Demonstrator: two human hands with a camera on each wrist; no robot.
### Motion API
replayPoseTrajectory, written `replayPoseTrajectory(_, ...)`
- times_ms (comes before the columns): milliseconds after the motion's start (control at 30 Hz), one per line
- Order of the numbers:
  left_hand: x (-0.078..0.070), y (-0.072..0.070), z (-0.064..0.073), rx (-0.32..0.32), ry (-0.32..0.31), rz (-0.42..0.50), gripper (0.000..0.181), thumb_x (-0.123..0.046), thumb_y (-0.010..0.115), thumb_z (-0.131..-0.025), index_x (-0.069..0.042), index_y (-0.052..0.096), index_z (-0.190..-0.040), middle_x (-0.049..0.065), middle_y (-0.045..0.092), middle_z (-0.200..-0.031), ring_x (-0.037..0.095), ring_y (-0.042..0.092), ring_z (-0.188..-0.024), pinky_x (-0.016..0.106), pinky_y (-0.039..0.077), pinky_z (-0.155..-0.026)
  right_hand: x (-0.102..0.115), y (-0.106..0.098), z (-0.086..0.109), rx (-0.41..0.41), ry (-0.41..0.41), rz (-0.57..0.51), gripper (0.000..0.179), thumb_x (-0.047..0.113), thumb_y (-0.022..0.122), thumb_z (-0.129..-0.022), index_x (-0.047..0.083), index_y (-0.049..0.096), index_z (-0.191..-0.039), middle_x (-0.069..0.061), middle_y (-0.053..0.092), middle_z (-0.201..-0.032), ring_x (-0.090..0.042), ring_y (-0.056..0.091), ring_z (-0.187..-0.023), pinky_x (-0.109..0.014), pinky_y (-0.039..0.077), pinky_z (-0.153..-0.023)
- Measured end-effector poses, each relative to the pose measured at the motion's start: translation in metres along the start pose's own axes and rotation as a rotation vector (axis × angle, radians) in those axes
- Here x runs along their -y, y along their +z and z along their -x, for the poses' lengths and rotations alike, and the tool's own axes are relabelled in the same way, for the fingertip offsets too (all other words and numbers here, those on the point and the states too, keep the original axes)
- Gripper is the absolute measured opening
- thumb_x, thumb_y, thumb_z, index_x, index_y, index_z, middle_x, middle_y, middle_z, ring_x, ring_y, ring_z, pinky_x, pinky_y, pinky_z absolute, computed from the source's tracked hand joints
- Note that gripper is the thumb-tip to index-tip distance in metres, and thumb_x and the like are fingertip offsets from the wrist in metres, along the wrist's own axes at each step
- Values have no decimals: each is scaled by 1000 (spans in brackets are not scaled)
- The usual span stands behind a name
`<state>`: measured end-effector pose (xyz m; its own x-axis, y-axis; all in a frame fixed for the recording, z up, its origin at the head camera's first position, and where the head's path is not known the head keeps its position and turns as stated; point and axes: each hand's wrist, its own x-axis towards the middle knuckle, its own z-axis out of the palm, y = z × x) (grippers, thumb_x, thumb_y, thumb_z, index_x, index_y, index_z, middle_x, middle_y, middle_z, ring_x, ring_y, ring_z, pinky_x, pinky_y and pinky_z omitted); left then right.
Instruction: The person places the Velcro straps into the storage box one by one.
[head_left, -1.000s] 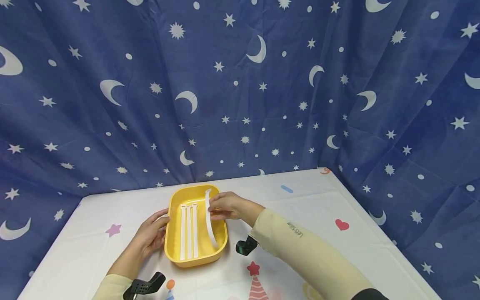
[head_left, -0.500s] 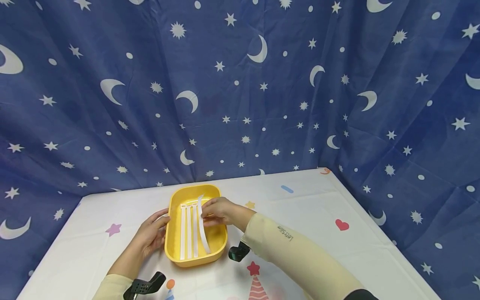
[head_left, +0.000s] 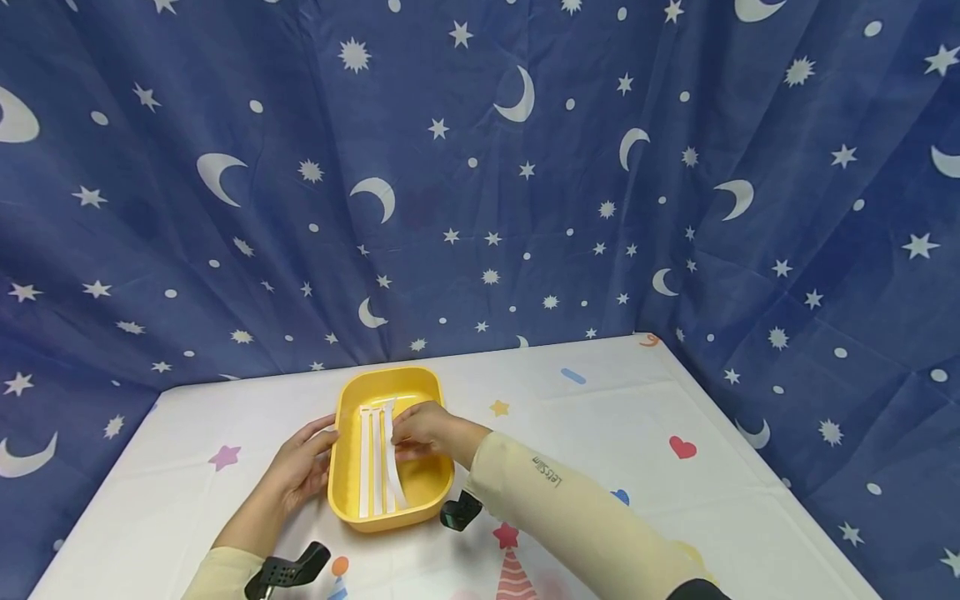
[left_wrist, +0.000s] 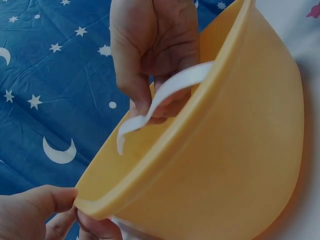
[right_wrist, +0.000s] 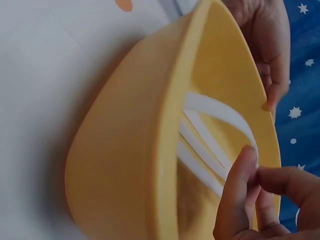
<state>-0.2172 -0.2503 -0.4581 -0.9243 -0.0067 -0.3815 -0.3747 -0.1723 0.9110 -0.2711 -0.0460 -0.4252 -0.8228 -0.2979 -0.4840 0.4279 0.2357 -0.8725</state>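
A yellow plastic tub (head_left: 430, 508) with rounded corners stands on the table. My left hand (head_left: 298, 468) grips its left rim, thumb on one side and fingers on the other, also seen in the left wrist view. Over the tub's inside, my right hand (head_left: 429, 431) pinches a white strap (left_wrist: 175, 85) between thumb and fingertips; the strap bends in an arc. Three more white straps (head_left: 365, 467) with T-shaped heads lie side by side, lengthwise, on the tub's floor. In the head view the held strap overlaps the rightmost of them.
A white tablecloth (head_left: 570, 450) with printed stars, hearts and party hats covers the table. Behind and to the right hangs a blue curtain (head_left: 480, 200) with moons and stars. Black wrist cameras (head_left: 288, 571) sit on both wrists.
My right hand has moved left and a little lower with the strap, from the tub's right side to beside the lying straps. My left hand has stayed on the rim.
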Motion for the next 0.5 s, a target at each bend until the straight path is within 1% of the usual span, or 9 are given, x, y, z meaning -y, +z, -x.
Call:
replayPoseTrajectory(133, 0, 0, 0, 1, -1, -4, 59, -19, 50, -103, -12, 25, -155, 3, 55, -117, 6, 64, -87, 26, 59, -80, -4, 6, 0, -39, -23, 61, 17, -11, 64, -83, -3, 66, -98, -6, 55, -68, -14, 56, -55, -34, 62, -68)
replayPoseTrajectory(233, 0, -1, -1, 0, -2, -9, 59, -19, 50, -103, -11, 25, -155, 4, 55, -118, 7, 64, -89, 27, 59, -81, -7, 8, 1, -71, -41, 90, 16, -10, 63, -85, -3, 65, -99, -6, 53, -66, -14, 53, -54, -34, 62, -67)
replayPoseTrajectory(367, 1, -1, -1, 0, -1, -11, 59, -19, 50, -103, -11, 25, -155, 4, 54, -118, 7, 64, -89, 27, 59, -81, -11, 11, 3, -107, -73, 118, 11, -10, 61, -86, -1, 62, -91, -6, 52, -64, -14, 52, -51, -37, 62, -69)
replayPoseTrajectory(500, 1, -2, -2, 0, -1, -6, 59, -19, 50, -103, -12, 25, -155, 3, 55, -115, 7, 64, -88, 27, 59, -80, -14, 14, 2, -129, -96, 147, 16, -12, 61, -85, 3, 58, -82, -6, 51, -62, -13, 52, -48, -36, 62, -65)
